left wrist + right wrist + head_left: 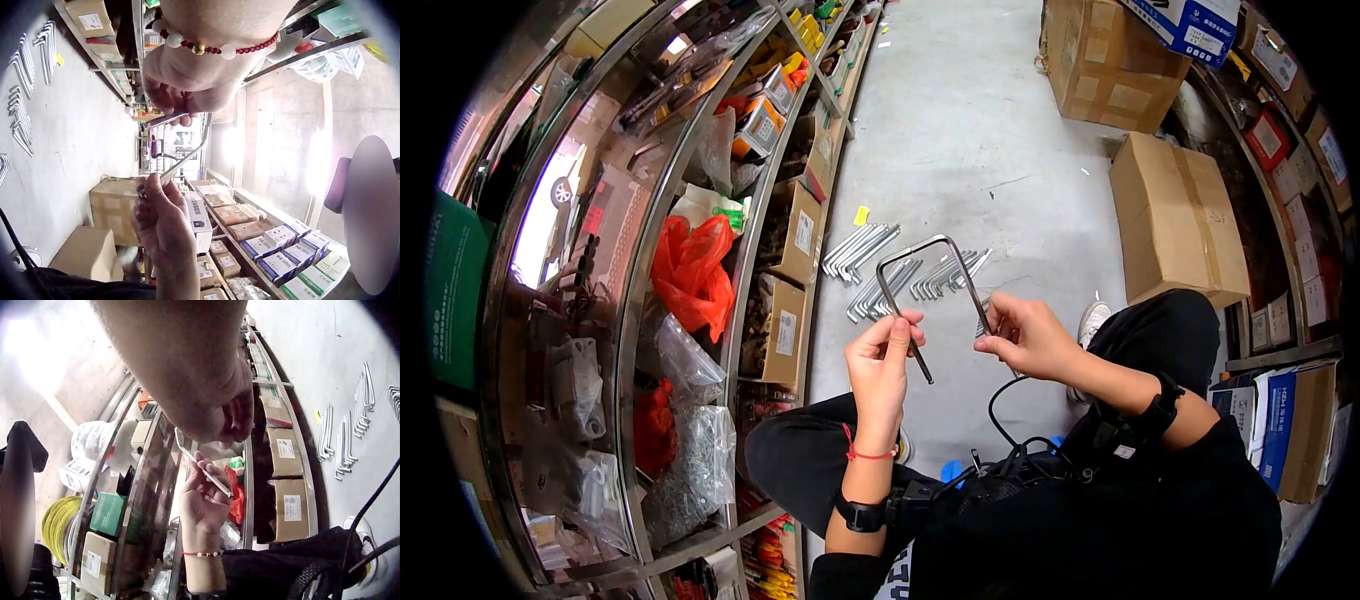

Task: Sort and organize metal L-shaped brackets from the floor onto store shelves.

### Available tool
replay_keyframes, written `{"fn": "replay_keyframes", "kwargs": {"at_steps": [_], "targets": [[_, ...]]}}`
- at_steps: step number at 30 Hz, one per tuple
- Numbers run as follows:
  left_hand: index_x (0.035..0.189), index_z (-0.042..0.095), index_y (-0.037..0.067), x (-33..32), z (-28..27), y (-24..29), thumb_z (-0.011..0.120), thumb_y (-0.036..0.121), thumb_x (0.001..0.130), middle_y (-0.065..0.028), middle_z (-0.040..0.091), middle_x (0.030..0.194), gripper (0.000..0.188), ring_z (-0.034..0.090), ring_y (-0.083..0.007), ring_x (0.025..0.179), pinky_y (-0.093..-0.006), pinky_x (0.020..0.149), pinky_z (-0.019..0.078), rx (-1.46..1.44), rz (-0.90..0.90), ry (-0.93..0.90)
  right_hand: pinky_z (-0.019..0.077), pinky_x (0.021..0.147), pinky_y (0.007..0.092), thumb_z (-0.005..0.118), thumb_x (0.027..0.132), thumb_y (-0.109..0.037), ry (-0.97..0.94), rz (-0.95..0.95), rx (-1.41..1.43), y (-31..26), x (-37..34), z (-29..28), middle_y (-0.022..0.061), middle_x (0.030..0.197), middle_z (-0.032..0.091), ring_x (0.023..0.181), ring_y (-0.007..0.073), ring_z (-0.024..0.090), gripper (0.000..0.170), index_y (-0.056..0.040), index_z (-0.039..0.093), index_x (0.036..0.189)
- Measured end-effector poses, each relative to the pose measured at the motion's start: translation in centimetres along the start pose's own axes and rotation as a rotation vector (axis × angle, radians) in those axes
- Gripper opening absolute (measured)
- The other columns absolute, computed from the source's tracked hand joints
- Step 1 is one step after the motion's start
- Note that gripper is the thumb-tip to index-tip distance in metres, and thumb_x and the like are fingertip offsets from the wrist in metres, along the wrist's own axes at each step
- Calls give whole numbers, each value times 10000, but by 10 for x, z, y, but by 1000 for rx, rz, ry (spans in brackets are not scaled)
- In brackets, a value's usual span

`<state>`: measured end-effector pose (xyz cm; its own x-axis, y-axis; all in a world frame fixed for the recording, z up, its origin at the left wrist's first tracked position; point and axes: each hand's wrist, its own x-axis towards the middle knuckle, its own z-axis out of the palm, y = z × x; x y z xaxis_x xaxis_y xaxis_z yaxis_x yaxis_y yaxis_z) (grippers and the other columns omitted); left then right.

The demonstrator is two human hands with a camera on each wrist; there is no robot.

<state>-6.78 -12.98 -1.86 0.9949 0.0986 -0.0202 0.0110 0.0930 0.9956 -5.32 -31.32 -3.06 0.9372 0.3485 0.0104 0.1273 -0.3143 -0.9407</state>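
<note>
Hardware storeroom (boxes [1178, 215], crowded metal shelves [745, 245]).

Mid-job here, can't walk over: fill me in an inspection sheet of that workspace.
Surface: grey floor, a few dark marks.
Job's things: silver L-shaped metal bars in groups on the floor; two dark, shiny bent metal bars held up; whether these touch is unclear.
Clutter: small yellow tag beyond the groups; brown cardboard carton at the right.
Grippers: left hand and right hand each grip one bent bar.
Cables: thin black cable looping at the lap.
Surroundings: metal shelving with red plastic bag on the left; boxes on the right.
</note>
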Motion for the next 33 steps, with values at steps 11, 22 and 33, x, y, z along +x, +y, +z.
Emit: {"fn": "replay_keyframes", "kwargs": {"at_steps": [11, 22, 33], "targets": [[825, 576, -25, 1, -2, 0, 507, 195, 817, -11, 538, 648, 230, 484, -67, 587, -180, 541, 365, 27, -18, -6, 358, 427, 270, 639, 639, -92, -21, -18, -61, -9, -1, -4, 66, 546, 487, 448, 162, 488, 228, -26, 424, 670], [831, 590, -19, 0, 1, -3, 520, 173, 810, -9, 538, 638, 205, 472, -60, 589, -177, 547, 377, -23, -52, -41, 371, 440, 289, 638, 629, -88, -89, -63, -129, -4, -2, 1, 99, 523, 498, 462, 214, 497, 206, -17, 446, 651], [837, 579, -25, -1, 3, -4, 508, 198, 816, -6, 526, 638, 235, 469, -60, 585, -169, 537, 361, 55, -84, -83, 354, 415, 218, 675, 635, -157, -58, -111, -106, -1, -1, 0, 29, 515, 477, 434, 90, 450, 261, -24, 450, 638]]}}
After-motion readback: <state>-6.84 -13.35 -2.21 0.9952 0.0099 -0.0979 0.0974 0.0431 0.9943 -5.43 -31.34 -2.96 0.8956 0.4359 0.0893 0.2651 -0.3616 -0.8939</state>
